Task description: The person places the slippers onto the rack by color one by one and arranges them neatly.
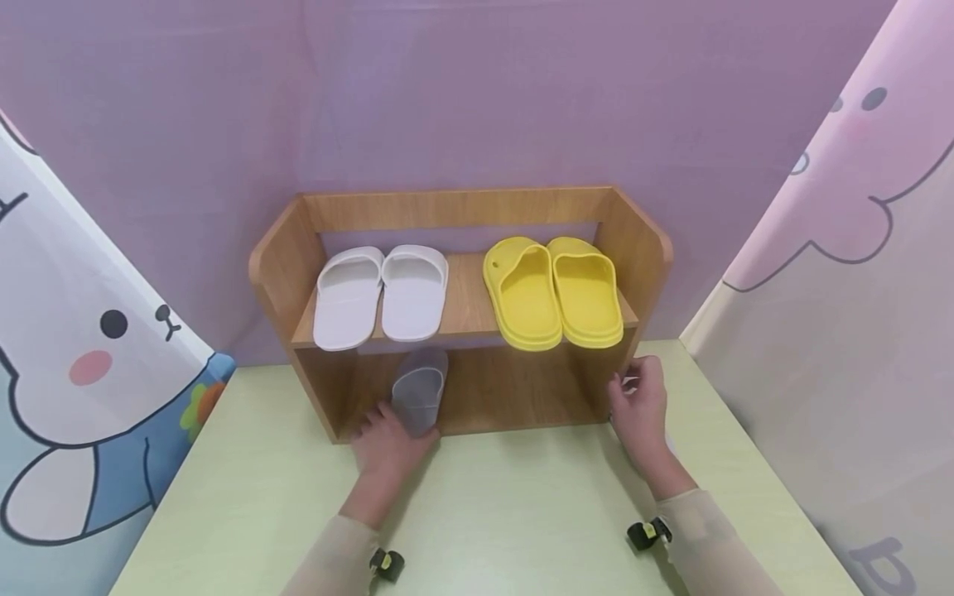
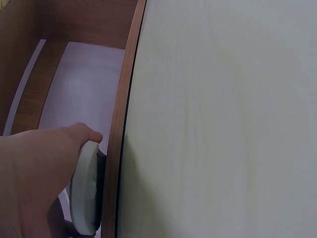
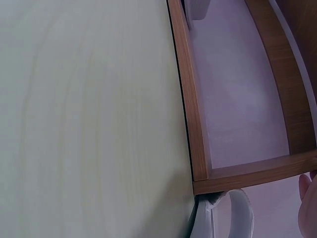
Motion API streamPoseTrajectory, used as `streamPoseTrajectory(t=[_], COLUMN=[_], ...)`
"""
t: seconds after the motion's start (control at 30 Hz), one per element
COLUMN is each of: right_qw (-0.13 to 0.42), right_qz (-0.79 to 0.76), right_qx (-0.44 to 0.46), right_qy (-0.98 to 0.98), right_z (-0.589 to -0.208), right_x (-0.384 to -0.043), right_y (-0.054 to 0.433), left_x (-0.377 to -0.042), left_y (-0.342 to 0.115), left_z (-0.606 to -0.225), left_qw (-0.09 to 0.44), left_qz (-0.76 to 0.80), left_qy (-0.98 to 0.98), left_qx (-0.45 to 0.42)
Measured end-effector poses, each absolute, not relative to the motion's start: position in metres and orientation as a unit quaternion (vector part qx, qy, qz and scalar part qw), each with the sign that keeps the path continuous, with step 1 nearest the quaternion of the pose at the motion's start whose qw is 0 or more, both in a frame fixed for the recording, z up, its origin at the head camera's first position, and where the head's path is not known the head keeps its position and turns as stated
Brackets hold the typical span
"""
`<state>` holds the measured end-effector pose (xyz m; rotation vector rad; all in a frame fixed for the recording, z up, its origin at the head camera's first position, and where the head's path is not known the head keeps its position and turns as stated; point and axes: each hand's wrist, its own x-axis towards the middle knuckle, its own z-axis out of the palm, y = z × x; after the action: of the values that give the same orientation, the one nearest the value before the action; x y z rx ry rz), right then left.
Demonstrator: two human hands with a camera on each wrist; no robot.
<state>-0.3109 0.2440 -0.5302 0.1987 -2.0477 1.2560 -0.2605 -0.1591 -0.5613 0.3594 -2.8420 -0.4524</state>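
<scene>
On the lower level of a wooden shoe rack (image 1: pixel 507 389), a grey slipper (image 1: pixel 417 393) lies with its toe towards the back. My left hand (image 1: pixel 391 447) grips it by the heel end, thumb on one side and fingers on the other. In the left wrist view, the thumb lies over the edge of the pale sole (image 2: pixel 84 191). At the rack's right outer side is my right hand (image 1: pixel 643 410), fingers bent. Close by it, a pale grey curved piece with an opening (image 3: pixel 240 213) shows below the side board; whether the hand holds it is unclear.
White slippers (image 1: pixel 380 294) stand on the upper level at the left, and yellow clogs (image 1: pixel 553 294) at the right. The rack rests on a pale green table (image 1: pixel 514 513). Purple cloth (image 1: pixel 462 99) hangs behind, with printed cartoon cloths (image 1: pixel 82 331) along the sides.
</scene>
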Motion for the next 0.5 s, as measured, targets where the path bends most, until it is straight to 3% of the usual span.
streamPoseTrajectory(t=[0.5], right_qw=[0.363], right_qz=[0.484], right_qx=[0.08], right_qy=[-0.792], right_z=[-0.5281], right_x=[-0.3093], right_y=[0.2422], left_x=[-0.2573], left_y=[-0.1531], left_z=[-0.5593], left_qw=[0.096], left_qz=[-0.161], left_qy=[-0.974], left_qx=[0.129])
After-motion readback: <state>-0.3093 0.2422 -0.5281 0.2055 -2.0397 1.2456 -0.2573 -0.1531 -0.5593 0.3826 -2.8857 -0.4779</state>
